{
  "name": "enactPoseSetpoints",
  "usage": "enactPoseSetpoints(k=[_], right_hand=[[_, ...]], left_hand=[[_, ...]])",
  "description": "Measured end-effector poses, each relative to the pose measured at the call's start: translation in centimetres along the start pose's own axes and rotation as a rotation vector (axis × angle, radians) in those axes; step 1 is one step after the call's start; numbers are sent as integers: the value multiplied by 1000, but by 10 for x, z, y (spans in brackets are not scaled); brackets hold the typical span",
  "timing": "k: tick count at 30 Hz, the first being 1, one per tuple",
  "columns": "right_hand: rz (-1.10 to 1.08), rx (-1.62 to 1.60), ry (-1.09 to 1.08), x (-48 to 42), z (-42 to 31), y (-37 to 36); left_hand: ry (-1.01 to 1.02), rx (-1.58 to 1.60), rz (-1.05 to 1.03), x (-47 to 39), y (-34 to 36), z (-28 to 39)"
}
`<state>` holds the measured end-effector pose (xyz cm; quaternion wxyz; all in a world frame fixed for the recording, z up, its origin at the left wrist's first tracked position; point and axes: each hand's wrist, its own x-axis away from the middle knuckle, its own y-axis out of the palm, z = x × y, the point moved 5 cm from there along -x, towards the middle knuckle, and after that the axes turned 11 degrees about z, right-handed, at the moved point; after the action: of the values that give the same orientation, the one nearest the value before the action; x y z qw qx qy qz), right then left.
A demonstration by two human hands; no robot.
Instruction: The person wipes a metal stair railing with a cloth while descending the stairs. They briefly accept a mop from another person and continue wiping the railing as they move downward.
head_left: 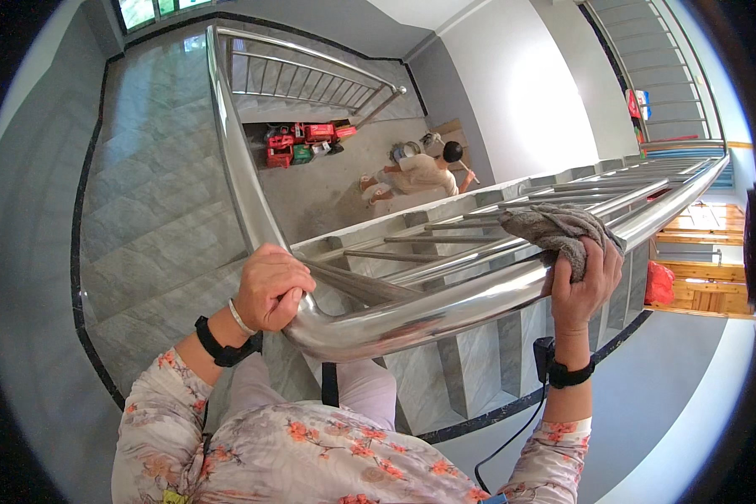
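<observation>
A shiny stainless steel handrail (365,331) bends in front of my body, one arm running up the picture and the other off to the right. Near the bend, my left hand (276,286) is closed around the rail. My right hand (586,277) holds a grey-brown cloth (557,230) against the top of the right-hand rail. Part of the cloth bunches up above my fingers, and its underside is hidden. Thinner metal bars of the balustrade (409,239) lie below the rail. Both wrists wear black straps.
Grey tiled stairs (472,359) descend under the right-hand rail, and more steps (157,233) lie at left. On the floor below, a person (425,175) crouches beside a bucket (408,150), with red boxes (319,133) nearby. A red bag (659,282) is at right.
</observation>
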<state>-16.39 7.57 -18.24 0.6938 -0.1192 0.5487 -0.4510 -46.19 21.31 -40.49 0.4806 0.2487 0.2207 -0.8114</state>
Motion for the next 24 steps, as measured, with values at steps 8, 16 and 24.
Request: enactPoseSetpoints(k=[8, 16, 24], right_hand=[[13, 5, -16, 0, 0, 1], [5, 6, -5, 1, -1, 0], [16, -17, -9, -1, -2, -1]], left_hand=[[-1, -3, -6, 1, 1, -2], [-5, -3, -9, 5, 1, -4], [-3, -6, -8, 2, 0, -1]])
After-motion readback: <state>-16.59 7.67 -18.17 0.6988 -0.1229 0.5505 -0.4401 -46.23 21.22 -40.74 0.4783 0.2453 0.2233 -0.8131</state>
